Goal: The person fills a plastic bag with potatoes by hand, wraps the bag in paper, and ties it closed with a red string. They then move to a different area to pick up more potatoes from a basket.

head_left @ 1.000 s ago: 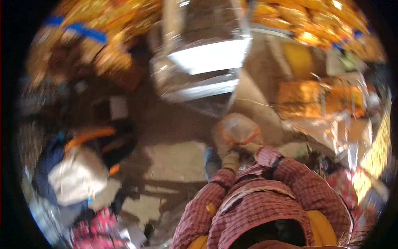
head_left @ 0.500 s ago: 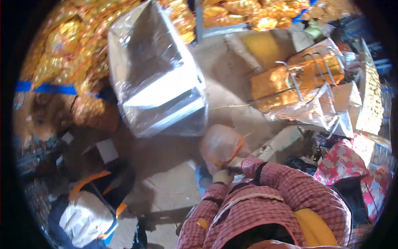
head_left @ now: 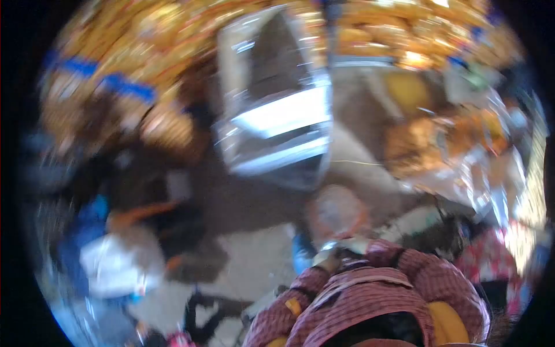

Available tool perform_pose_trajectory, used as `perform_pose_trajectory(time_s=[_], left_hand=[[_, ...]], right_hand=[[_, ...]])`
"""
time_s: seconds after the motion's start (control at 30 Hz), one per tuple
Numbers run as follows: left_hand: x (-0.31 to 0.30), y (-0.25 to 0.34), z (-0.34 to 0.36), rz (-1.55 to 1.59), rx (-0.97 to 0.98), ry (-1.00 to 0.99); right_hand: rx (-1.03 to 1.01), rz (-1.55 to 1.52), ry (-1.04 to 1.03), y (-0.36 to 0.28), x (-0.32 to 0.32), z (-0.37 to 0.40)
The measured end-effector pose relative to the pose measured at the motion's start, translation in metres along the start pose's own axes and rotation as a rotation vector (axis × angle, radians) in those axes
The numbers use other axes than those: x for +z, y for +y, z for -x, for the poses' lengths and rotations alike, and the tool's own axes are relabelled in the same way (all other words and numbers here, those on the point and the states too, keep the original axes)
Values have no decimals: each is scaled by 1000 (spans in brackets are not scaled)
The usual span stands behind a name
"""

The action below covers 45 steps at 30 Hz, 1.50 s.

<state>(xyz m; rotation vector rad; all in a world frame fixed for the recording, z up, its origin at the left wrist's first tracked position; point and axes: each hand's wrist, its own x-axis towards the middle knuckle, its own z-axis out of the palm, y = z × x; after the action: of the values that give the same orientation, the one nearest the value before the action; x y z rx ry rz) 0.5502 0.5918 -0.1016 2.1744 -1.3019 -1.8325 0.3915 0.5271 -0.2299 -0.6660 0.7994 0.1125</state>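
A pinkish, see-through bag (head_left: 337, 211) with a rounded, pale top is just in front of my body. My left hand (head_left: 328, 259) is at its near side, fingers bent in toward the bag's gathered edge. Right beside it, my right hand (head_left: 356, 245) is closed at the same edge. Motion blur hides the separate fingers, and what is inside the bag cannot be made out.
A tall carton lined with clear plastic (head_left: 277, 115) stands ahead. Filled orange mesh sacks (head_left: 445, 139) lie to the right, and yellow bags (head_left: 144, 34) are piled at the back. Another person (head_left: 124, 260) is at lower left, beside a dark, cluttered area.
The view has swung left, so the carton, sacks and bag appear farther right, and the picture has blurred. Both my hands stay at the bag. More of the other person shows at lower left.
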Motion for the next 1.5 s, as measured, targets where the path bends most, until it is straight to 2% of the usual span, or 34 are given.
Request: perform_pose_trajectory(time_s=[0.03, 0.07, 0.1, 0.13, 0.17, 0.23, 0.3, 0.4, 0.47, 0.5, 0.57, 0.63, 0.67, 0.73, 0.83, 0.9, 0.97, 1.03, 1.07, 1.17, 1.23, 1.33, 1.4, 1.43, 1.5], left_hand=[[0, -9, 9, 41, 5, 52], [-7, -8, 22, 94, 48, 127], [-10, -3, 31, 135, 115, 195], [-5, -4, 34, 153, 94, 200], [-3, -4, 34, 162, 93, 193], [-5, -9, 41, 195, 107, 223], [-10, -9, 55, 236, 206, 311], [-61, -8, 111, 303, 224, 210], [-62, -26, 129, 351, 245, 159], [-52, -39, 133, 349, 256, 232], [-39, -65, 142, 352, 278, 321], [-40, -87, 161, 483, 224, 464], [-44, -96, 167, 451, 214, 398], [-26, -127, 147, 497, 205, 455], [-49, -149, 173, 485, 217, 502], [-56, -159, 190, 487, 209, 460], [-63, -173, 192, 383, 226, 497], [-80, -180, 210, 491, 163, 575], [-99, -180, 233, 327, 111, 463], [-95, -207, 221, 441, 67, 431], [-99, -223, 218, 436, 39, 436], [-116, -248, 218, 432, -19, 459], [-139, -258, 226, 506, 164, 576], [-158, -253, 231, 506, 145, 573], [-199, -243, 233, 478, -229, 354]], right_hand=[[149, 50, 84, -35, 8, 19], [27, 178, 43, -49, 19, 21], [230, 23, 157, -84, 42, 37], [315, 105, 151, -111, 55, 51], [330, 154, 106, -122, 59, 53], [452, 226, 228, -133, 66, 59], [460, 248, 250, -144, 79, 62], [446, 278, 245, -162, 117, 68], [449, 288, 209, -179, 159, 78], [446, 303, 213, -172, 166, 75], [440, 542, 167, -153, 179, 66], [464, 653, 167, -158, 220, 61], [465, 632, 148, -157, 233, 57], [476, 558, 146, -152, 248, 45], [558, 571, 139, -144, 266, 22], [536, 620, 182, -143, 298, 20], [469, 611, 197, -154, 336, 22], [528, 632, 141, -156, 347, 11], [506, 642, 104, -148, 344, -1], [485, 662, 60, -159, 372, -21], [591, 795, 85, -164, 387, -40], [521, 647, -20, -173, 421, -67], [521, 439, -112, -183, 435, -94], [532, 432, -126, -183, 430, -113], [617, 403, -247, -188, 425, -148]])
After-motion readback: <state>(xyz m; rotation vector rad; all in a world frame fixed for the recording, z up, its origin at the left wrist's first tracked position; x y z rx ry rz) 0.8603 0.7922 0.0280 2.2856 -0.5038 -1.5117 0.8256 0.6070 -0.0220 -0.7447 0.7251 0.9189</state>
